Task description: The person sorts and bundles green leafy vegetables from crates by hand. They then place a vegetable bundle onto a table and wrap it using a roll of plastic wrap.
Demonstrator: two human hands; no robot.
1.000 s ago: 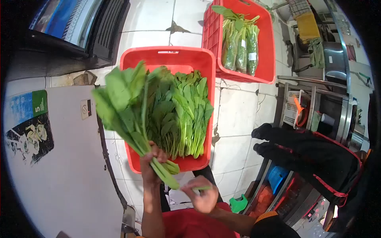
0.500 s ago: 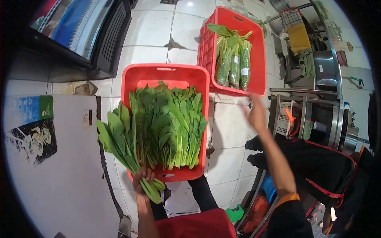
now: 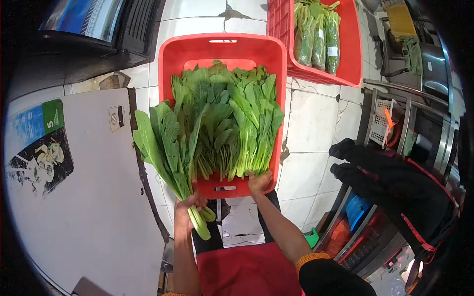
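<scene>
the left hand (image 3: 191, 204) holds a bunch of green leaves (image 3: 165, 143). its fingers are clamped around the pale stems, and the cut ends of the stems come out below the hand. this bunch is tilted, with its leafy tops up and to the left, over the near left corner of a red crate (image 3: 222, 49). the right hand (image 3: 259, 182) is at the near right part of the same crate, touching the lower ends of the stems there. its fingers are bent, but i cannot tell if they are closed on some stems, because they are partly hidden.

inside the crate, more leafy greens (image 3: 215, 113) lie side by side, with the leaves to the far side and the stems to the near side. the ones at the right are lighter green, and the ones in the middle are darker. behind this crate, to the right, is a second red crate (image 3: 280, 34), and in it are wrapped bunches (image 3: 319, 44) in clear plastic, with small white labels on them.

both crates are above a floor of white tiles (image 3: 311, 128). at the left is a white cabinet (image 3: 98, 197) with a round dial. at the right, black clothing (image 3: 395, 177) with red edges is near a metal rack (image 3: 439, 143).
</scene>
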